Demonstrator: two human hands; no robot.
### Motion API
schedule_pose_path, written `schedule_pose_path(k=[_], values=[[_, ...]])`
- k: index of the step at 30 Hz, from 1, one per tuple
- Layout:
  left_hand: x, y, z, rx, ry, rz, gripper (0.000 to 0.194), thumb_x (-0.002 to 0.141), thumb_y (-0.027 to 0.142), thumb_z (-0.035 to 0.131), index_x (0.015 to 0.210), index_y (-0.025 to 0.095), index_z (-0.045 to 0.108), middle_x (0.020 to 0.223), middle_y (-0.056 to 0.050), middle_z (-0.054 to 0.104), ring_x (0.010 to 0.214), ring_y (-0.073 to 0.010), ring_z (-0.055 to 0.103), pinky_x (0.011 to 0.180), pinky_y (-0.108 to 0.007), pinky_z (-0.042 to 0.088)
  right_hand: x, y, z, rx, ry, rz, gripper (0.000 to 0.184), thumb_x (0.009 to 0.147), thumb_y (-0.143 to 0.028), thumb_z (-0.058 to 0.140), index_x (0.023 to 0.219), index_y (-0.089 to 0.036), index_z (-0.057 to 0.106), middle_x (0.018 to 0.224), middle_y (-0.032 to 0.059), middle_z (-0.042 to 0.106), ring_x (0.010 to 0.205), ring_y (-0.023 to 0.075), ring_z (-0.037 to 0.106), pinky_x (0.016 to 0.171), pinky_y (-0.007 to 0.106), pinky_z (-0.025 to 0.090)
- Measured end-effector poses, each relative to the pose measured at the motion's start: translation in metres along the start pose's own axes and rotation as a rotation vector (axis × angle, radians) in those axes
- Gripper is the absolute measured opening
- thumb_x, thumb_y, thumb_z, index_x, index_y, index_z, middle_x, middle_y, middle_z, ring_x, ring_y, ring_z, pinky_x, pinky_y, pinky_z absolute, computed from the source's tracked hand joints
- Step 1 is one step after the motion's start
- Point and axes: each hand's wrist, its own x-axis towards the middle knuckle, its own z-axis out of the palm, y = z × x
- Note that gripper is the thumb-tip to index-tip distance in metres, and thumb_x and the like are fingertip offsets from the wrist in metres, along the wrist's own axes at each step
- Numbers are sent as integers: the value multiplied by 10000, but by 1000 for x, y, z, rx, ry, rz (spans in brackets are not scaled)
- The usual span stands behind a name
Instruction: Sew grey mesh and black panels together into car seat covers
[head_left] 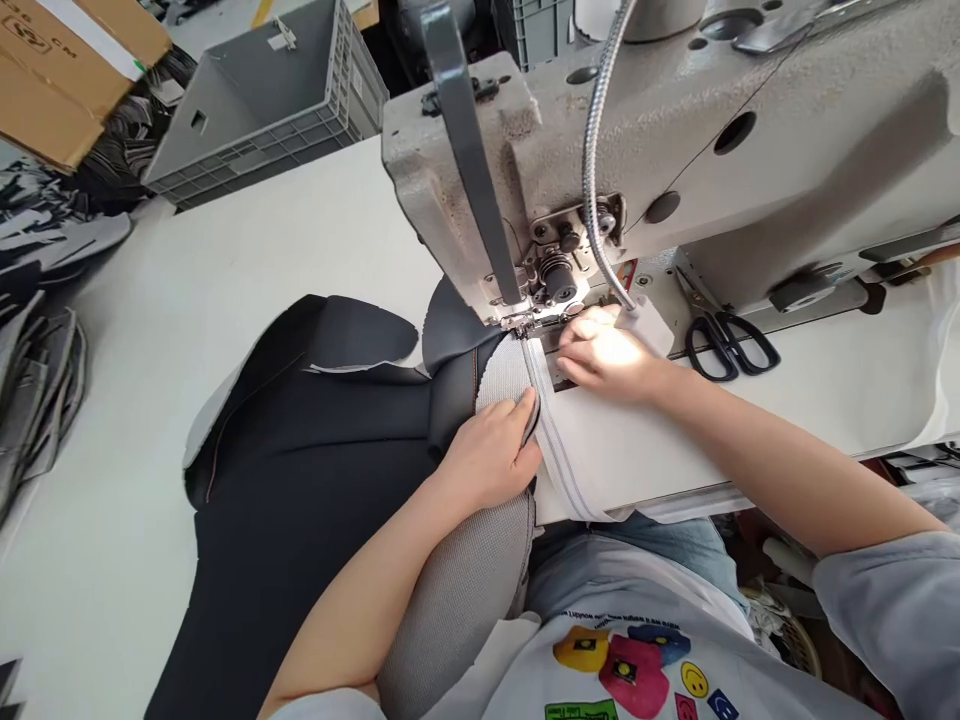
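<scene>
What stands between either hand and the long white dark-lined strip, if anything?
Nothing visible. The left hand rests on light-grey mesh beside the strip; the right hand is across it, the white lamp box beyond that hand, not between.

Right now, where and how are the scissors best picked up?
Probably by the black handle loops of the scissors, coming from the person's side: the loops face that way, while the blades point in beneath the sewing machine, where access looks tighter.

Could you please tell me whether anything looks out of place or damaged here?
Nothing stands out. The fabric pieces at the left lie in untidy heaps, and the scissors lie loose by the sewing machine, but neither looks damaged.
</scene>
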Motion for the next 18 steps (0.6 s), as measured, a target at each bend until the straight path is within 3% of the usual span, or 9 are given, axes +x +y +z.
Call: schedule_pose_path(k=[5,10,18], values=[[-1,-1,1,27,26,9,625,864,263,339,1446,38,309,1080,-146,596,1013,-276,549,874,-397,464,6,-2,1,-17,-33,-42,413,876,-204,417,1247,-121,579,1064,149,589,929,257,495,804,428,378],[-2,-3,0,10,42,23,609,862,255,348,1442,70,323,1075,-129,603,1000,-264,568,846,-380,475,7,1,-5,-1,-97,-66,338,838,-136,394,972,-193,699,913,91,602,919,240,484,846,419,347],[-2,-5,0,-10,36,38,615,857,263,344,1435,55,325,1094,-135,601,1009,-265,563,872,-387,469,7,-2,9,-47,-82,-60,560,791,-111,405,1347,-128,477,1139,153,544,982,279,461,790,412,356]])
